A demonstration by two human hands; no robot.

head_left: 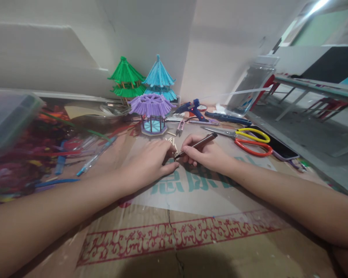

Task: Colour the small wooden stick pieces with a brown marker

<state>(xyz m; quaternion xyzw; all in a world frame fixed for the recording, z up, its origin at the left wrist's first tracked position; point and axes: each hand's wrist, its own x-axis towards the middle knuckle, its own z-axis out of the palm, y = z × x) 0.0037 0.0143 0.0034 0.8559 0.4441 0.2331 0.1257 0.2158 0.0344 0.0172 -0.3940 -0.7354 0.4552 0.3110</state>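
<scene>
A brown marker pen [201, 143] is gripped in my right hand [198, 151], its tip pointing down and left. My left hand [155, 157] bends its thumb and forefinger around a short stick [175, 156], mostly hidden, and the pen's tip meets it there. Several short pale sticks [171, 141] lie just beyond my left fingertips. Behind them stands a small pavilion [152, 116] with a purple fuzzy roof, brown posts and a light blue floor. Both hands rest over a white sheet [174, 200] with green lettering.
Green [127, 77] and blue [159, 75] tiered fuzzy roofs stand by the wall. To the right lie scissors [240, 139], a phone [274, 144], a blue glue gun [193, 110] and small pink snips [180, 127]. At left are colourful craft stems [14, 170] and a plastic box [11, 119].
</scene>
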